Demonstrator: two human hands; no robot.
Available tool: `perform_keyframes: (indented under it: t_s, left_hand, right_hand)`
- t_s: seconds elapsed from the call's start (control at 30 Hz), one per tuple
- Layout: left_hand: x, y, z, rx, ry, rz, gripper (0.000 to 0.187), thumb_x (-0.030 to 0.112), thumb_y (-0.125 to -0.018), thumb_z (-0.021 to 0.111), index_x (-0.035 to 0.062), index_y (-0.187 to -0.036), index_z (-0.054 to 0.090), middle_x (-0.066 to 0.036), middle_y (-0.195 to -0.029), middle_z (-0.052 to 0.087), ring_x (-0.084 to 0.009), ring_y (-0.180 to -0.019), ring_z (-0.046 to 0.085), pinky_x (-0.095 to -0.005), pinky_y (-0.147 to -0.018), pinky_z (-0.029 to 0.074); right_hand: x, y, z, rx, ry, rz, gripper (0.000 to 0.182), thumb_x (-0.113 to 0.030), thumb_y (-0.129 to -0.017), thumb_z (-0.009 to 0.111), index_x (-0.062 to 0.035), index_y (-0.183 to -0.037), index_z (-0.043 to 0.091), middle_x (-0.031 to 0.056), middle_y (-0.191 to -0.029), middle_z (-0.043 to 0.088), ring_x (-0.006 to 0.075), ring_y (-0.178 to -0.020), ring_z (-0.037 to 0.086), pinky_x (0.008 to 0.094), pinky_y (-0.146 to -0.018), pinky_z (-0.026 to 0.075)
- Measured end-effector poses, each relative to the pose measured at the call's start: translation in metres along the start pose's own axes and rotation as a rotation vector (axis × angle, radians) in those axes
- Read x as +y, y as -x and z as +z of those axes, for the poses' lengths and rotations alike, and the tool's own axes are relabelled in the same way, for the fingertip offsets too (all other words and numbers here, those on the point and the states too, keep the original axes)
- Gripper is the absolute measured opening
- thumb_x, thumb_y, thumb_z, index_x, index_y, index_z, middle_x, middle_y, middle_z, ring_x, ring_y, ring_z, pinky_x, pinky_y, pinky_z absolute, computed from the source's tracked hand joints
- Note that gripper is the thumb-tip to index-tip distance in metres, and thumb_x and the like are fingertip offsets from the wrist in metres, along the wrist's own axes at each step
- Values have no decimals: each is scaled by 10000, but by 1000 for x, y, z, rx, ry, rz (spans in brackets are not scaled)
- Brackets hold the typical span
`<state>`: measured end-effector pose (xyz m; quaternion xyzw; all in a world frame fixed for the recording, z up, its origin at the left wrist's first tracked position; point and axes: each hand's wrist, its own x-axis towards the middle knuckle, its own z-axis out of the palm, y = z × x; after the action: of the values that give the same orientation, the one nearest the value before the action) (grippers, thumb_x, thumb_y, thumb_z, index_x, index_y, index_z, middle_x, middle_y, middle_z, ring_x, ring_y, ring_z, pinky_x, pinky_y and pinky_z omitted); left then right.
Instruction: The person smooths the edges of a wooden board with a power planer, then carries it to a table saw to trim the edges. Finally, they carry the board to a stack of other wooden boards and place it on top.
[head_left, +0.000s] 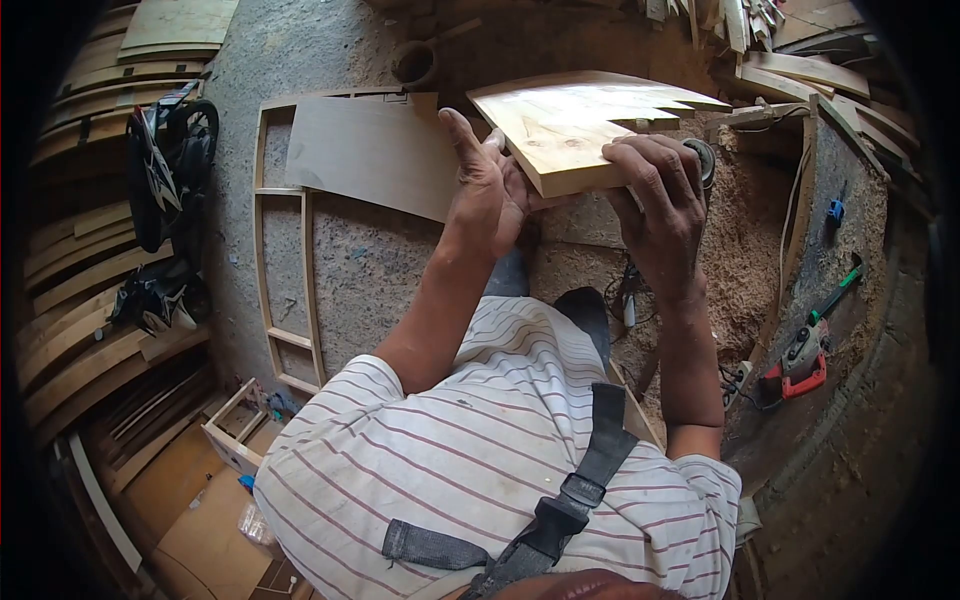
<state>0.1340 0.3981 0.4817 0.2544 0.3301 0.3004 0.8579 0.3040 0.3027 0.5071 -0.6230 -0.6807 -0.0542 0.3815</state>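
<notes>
A pale wooden board (565,130) with a stepped, jagged right edge is held up in front of me, tilted, its top face shining in the light. My left hand (483,190) supports its left side; the thumb points up along the edge and the fingers curl underneath, partly hidden by the wood. At the near right corner, my right hand (660,190) grips the board with fingers over the top face. The right thumb is mostly out of sight.
Below lie a light wooden frame (259,230) and a thin plywood panel (370,150). A motorcycle (160,190) and stacked planks (80,240) line the left. A red power tool (800,375) and a green-handled tool (838,290) rest at right, near sawdust (745,230).
</notes>
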Motion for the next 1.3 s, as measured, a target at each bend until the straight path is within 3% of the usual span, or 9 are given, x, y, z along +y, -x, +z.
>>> perform_keyframes:
  t_s: [0.4,0.5,0.57,0.6,0.73,0.8,0.97,1.03,1.3]
  left_hand:
    - [-3,0,-17,-27,-69,3,1217,930,-770,215,-73,-1451,328,-245,-1428,484,-349,-1275,552,-509,-1002,511]
    - [-9,-12,-53,-28,-501,-19,1029,781,-836,514,-65,-1414,421,-230,-1434,487,-329,-1259,564,-466,-1006,510]
    - [-7,-23,-58,147,-1602,402,930,566,-749,795,-17,-1402,484,-234,-1372,550,-322,-1258,562,-427,-1021,489]
    - [-22,-43,-69,173,-1561,640,828,320,-698,889,48,-1394,532,-243,-1320,595,-341,-1297,529,-423,-1045,457]
    - [-85,-137,-114,-254,-1300,848,650,177,-741,815,90,-1346,594,-237,-1207,665,-344,-1227,594,-422,-982,499]
    - [-94,-149,-103,-233,-1377,794,530,89,-752,720,95,-1277,644,-216,-1098,702,-348,-1083,673,-434,-891,540]
    - [-88,-128,-23,-218,-1467,623,396,221,-818,710,119,-1200,686,-197,-959,712,-370,-905,709,-437,-776,562]
    - [-83,-132,18,-26,-1357,877,345,275,-821,733,135,-1136,717,-193,-903,714,-347,-857,722,-428,-742,563]
    - [-52,-179,111,105,-1382,729,328,397,-784,777,126,-970,774,-115,-820,747,-291,-783,734,-420,-734,562]
  right_hand:
    - [2,2,-3,15,25,3,331,-165,-801,756,-113,-1114,665,59,-1067,657,273,-1057,614,419,-914,498]
    - [16,2,-21,20,63,12,315,-148,-810,747,-106,-1110,662,63,-1096,664,285,-1107,611,430,-943,494]
    - [25,0,-36,29,109,20,308,-136,-815,742,-103,-1109,658,64,-1121,668,295,-1150,606,438,-972,489]
    - [30,-2,-43,42,104,32,307,-120,-817,736,-102,-1112,655,66,-1154,667,306,-1200,586,449,-1010,470]
    - [46,-3,-66,19,168,49,347,-82,-826,717,-105,-1163,635,82,-1322,625,331,-1337,505,459,-1109,414]
    - [53,-1,-74,-28,194,45,427,-80,-842,711,-123,-1253,607,92,-1416,568,344,-1383,452,457,-1127,403]
    - [44,24,-75,195,149,187,554,-266,-957,644,-107,-1455,459,176,-1464,494,370,-1393,422,456,-1129,383]
    - [39,53,-66,289,199,258,642,-362,-960,634,-48,-1474,410,206,-1471,462,375,-1376,431,450,-1120,382]
    - [-5,254,81,-224,-59,891,783,-342,-828,768,-29,-1451,411,242,-1464,436,459,-1313,449,480,-1093,391]
